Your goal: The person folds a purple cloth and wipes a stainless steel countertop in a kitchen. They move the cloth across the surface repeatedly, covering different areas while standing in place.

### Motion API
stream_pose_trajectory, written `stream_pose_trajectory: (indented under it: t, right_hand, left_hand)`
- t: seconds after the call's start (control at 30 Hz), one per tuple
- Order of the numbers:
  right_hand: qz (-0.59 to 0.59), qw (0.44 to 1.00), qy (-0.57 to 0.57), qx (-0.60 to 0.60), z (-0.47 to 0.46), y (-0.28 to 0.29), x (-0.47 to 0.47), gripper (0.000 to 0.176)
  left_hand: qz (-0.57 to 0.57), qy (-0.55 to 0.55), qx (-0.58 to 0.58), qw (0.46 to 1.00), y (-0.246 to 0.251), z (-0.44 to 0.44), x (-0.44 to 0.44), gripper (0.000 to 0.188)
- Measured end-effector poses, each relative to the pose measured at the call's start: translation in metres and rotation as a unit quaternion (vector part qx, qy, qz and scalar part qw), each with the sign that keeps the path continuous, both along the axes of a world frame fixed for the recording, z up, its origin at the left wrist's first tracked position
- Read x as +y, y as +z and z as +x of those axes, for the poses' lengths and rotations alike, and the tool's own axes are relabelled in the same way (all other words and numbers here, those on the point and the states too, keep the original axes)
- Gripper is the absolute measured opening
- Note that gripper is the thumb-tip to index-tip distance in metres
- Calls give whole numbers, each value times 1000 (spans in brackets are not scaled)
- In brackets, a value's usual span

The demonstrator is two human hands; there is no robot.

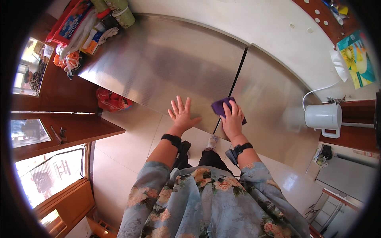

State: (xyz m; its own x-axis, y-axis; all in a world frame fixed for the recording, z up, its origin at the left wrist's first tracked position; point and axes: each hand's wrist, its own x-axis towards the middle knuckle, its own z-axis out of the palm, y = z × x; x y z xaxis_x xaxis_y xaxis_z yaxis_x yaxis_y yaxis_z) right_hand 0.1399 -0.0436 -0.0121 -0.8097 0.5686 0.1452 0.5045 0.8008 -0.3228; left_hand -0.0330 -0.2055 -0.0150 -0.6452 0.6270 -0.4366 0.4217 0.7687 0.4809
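Note:
My right hand (232, 120) grips a folded purple cloth (219, 106) over the front part of a stainless-steel counter, close to the dark seam (238, 73) between its two metal panels. Part of the cloth is hidden under my palm and fingers. My left hand (182, 115) holds nothing; its fingers are spread above the front edge of the left panel (184, 80). Whether that palm touches the metal, I cannot tell. To the right of the seam lies the other steel panel (268, 98), with blurred reflections on its surface.
A white electric kettle (323, 116) with a cord stands at the right. Green canisters (124, 18), a red crate (69, 23) and bags crowd the far left corner. A red bag (111, 100) sits below the left edge. An opened wooden door (86, 129) juts in at left.

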Motion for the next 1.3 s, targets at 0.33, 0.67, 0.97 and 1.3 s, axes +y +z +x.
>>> stream_pose_trajectory:
  t: [0.33,0.67,0.97,1.3]
  right_hand:
    - [6,1000,28,-9,60,7,-84,67]
    - [-24,994,8,105,-8,11,-86,54]
    - [-7,999,-43,-5,-83,-15,-84,67]
    - [-10,984,-176,-29,-159,-26,42,71]
  left_hand:
    - [243,-49,-40,968,-21,-46,-204,66]
    - [14,146,-154,977,-108,-10,-427,58]
    - [154,174,-31,972,-89,-108,-320,59]
    - [152,79,209,963,-62,-241,-193,90]
